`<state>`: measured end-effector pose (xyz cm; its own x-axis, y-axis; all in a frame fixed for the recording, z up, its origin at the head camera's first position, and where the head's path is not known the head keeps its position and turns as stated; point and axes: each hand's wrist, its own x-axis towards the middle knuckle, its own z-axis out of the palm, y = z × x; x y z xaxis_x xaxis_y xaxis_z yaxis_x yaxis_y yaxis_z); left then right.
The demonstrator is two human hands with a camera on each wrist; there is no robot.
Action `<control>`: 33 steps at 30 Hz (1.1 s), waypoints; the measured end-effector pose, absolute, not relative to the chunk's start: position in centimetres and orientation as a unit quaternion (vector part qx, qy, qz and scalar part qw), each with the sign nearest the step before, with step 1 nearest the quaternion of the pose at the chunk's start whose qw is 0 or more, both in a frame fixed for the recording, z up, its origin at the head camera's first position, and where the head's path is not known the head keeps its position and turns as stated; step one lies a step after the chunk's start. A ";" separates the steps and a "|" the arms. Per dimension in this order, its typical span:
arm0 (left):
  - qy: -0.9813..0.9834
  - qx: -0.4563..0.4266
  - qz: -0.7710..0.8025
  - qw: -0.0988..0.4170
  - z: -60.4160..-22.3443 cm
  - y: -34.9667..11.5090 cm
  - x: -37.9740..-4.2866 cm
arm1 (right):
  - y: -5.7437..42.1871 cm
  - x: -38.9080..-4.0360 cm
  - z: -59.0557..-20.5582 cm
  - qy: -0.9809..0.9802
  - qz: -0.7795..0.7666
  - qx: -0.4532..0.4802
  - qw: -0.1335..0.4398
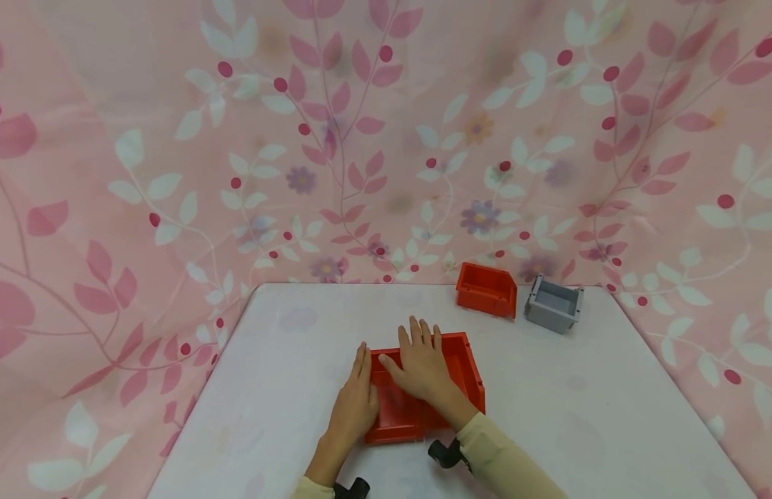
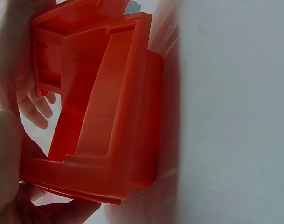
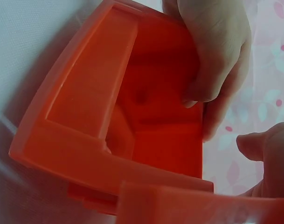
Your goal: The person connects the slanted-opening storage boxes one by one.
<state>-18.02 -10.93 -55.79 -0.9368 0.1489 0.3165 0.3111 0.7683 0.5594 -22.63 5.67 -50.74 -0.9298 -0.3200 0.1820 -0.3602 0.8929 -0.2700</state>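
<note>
- Against pink leaf-patterned cloth (image 1: 336, 138), head view: pinching a glossy red plastic bin (image 1: 395, 410) on a white table (image 1: 286, 367) with the left hand (image 1: 353, 409), laying the right hand (image 1: 422, 369), straight-fingered, across it and an adjoining red plastic bin (image 1: 466, 367).
- Left wrist: probably aligning both; calls next for steady inward pressure.
- Right wrist: crops the right hand, leaves any join hidden.

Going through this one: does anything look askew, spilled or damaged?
Nothing looks spilled or damaged. Slightly askew, though: the right front bin sits a little farther back than the left front bin, so their near edges don't line up. The back red bin looks turned.
</note>
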 end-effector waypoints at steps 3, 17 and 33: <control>-0.933 -0.121 -0.315 0.127 -55.8 -10.9 -18.0 | 5.6 -22.7 -50.9 -0.971 0.147 0.177 0.065; -0.933 -0.125 -0.316 0.118 -56.1 -10.8 -18.1 | 5.6 -22.9 -53.7 -0.976 0.134 0.163 0.048; -0.929 -0.128 -0.324 0.124 -55.9 -10.8 -17.7 | 5.7 -22.9 -54.6 -0.967 0.172 0.180 0.055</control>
